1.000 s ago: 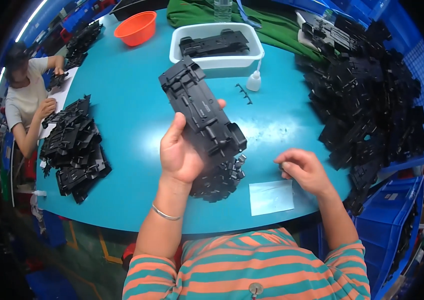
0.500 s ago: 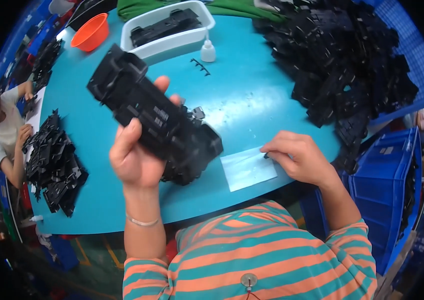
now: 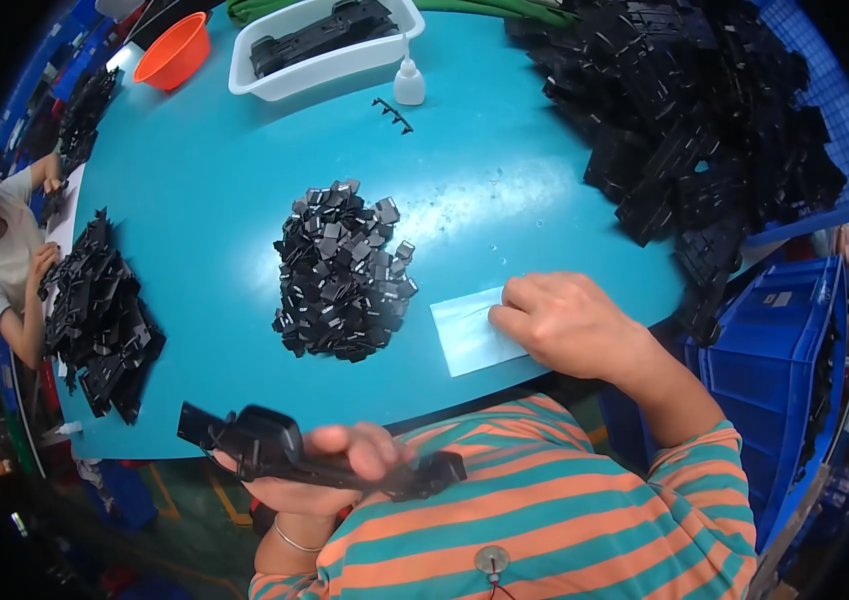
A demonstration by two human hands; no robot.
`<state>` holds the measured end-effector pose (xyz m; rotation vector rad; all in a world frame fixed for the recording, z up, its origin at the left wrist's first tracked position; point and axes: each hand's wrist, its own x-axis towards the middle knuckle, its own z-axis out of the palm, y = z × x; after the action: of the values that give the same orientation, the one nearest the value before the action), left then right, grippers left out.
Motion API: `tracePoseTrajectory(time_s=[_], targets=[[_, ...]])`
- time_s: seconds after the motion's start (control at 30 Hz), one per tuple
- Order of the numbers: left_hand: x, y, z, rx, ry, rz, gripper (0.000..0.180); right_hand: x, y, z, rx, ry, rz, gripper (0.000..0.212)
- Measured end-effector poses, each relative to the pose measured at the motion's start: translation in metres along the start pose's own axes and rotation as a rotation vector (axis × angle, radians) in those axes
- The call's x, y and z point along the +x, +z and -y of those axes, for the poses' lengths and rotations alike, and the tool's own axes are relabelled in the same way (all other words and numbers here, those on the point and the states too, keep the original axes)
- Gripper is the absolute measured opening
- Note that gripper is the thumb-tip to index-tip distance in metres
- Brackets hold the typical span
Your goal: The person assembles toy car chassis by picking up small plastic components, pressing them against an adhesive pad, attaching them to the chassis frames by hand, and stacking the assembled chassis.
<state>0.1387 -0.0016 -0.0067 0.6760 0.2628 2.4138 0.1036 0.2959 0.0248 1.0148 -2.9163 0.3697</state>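
Observation:
My left hand (image 3: pixel 304 494) is wrapped round a long black plastic housing (image 3: pixel 266 438), held low in front of my body past the near table edge. The housing is tilted edge-on and slightly blurred. Over the right part of a pale white-blue sheet (image 3: pixel 462 338), my right hand (image 3: pixel 572 326) is closed, thumb pressed to the curled fingers. Whatever it may pinch is hidden behind them. Left of the sheet lies a heap of small black square pieces (image 3: pixel 342 275) on the turquoise table (image 3: pixel 214 330).
Black plastic parts (image 3: pixel 664 110) are piled at the far right by blue crates (image 3: pixel 769 330). Another black pile (image 3: pixel 104 320) lies left, near a co-worker (image 3: pixel 14 260). Farther back are an orange bowl (image 3: pixel 172 52), a white tub (image 3: pixel 294 84), a small bottle (image 3: pixel 408 86) and a black strip (image 3: pixel 392 116).
My left hand has brought the housing down toward my body and turned it edge-on, uncovering the heap of small pieces. My right hand has shifted slightly left over the sheet; its small black piece no longer shows.

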Motion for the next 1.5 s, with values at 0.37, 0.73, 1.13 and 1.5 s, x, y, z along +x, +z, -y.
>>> tracePoseTrajectory(time_s=[0.37,0.73,1.13,1.5], targets=[[-0.01,0.009,0.003,0.139,0.013,0.059,0.055,-0.005,0.013,-0.009,0.233,0.072,-0.228,0.01],[-0.012,0.004,-0.006,-0.036,-0.021,0.03,0.1,-0.008,0.011,-0.013,0.236,0.048,-0.218,0.013],[-0.027,-0.028,-0.016,0.118,-0.042,0.518,0.093,-0.015,0.001,-0.028,1.756,0.812,-0.192,0.008],[-0.001,0.008,-0.017,0.618,-0.024,0.501,0.038,-0.014,-0.001,-0.024,1.715,0.844,-0.133,0.008]])
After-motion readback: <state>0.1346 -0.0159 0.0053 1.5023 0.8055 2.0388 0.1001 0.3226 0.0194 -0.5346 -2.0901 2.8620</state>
